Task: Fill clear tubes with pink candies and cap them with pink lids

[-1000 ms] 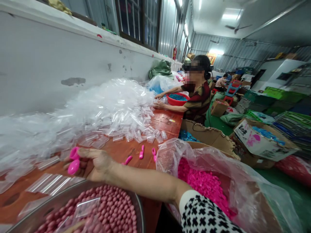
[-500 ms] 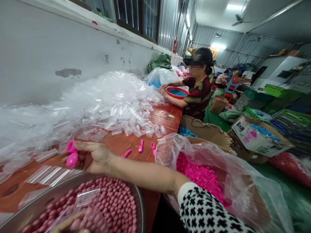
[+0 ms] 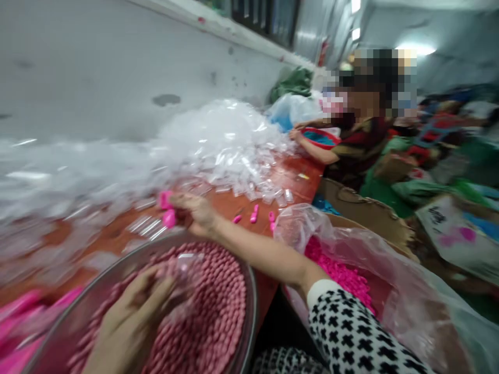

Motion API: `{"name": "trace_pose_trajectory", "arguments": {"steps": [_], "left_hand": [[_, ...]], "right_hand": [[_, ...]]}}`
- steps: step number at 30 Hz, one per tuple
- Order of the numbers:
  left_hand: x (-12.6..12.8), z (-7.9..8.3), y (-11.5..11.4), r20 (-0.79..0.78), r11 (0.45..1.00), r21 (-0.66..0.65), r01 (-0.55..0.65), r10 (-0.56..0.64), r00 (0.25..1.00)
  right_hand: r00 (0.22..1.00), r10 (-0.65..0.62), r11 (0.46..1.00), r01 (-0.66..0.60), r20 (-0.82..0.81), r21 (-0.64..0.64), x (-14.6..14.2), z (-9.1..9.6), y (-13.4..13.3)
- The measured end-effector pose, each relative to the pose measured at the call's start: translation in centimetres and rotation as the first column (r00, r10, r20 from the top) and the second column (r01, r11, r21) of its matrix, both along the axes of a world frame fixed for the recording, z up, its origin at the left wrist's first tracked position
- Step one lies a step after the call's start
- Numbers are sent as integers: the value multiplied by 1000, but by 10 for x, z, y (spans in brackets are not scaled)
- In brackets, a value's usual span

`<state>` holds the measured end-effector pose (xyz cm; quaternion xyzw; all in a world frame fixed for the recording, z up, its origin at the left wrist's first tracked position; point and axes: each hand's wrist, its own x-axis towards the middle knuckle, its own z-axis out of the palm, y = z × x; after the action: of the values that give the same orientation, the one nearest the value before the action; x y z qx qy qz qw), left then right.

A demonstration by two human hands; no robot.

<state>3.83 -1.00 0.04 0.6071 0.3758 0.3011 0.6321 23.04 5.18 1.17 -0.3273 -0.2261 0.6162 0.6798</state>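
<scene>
- Right hand (image 3: 197, 213) reaches out past the bowl's far rim, thumb and fingers clamped on a bright pink two-part piece (image 3: 169, 218), held up above the table (image 3: 290, 174)!
- Left hand (image 3: 128, 317) is low over the metal bowl (image 3: 252, 301), thumb and fingers pinched on a clear packet (image 3: 181, 291); it's blurred here, so there seem to be beads inside, but I can't be certain.
- Pink beads (image 3: 218, 291) spread across that bowl, beside the table's near edge.
- Loose pink pieces (image 3: 254, 214) lie toward the same edge, farther along; a plastic heap (image 3: 226, 130) lines the wall side.
</scene>
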Motion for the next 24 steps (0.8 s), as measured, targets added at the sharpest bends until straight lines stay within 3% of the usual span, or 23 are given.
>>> {"name": "trace_pose_trajectory", "arguments": {"steps": [2,4,10,17,21,24], "left_hand": [[7,13,-10,84,985,-120,-121,131,988],[13,16,-15,207,978,-169,-123,157,966],[10,11,-13,339,990,-141,-27,73,938],[9,10,-14,333,997,-6,78,-72,940],[7,7,-13,301,993,76,88,-107,948],[1,10,-16,201,975,179,135,-171,965]], "right_hand": [[984,-22,997,8,176,78,-8,3,-13],[939,-48,983,-17,340,184,-10,5,-26],[657,-162,936,-134,737,325,8,21,-74],[334,-349,889,-177,876,422,11,30,-119],[112,-343,869,-340,933,360,19,40,-130],[-99,-288,809,-557,953,187,24,55,-136]]}}
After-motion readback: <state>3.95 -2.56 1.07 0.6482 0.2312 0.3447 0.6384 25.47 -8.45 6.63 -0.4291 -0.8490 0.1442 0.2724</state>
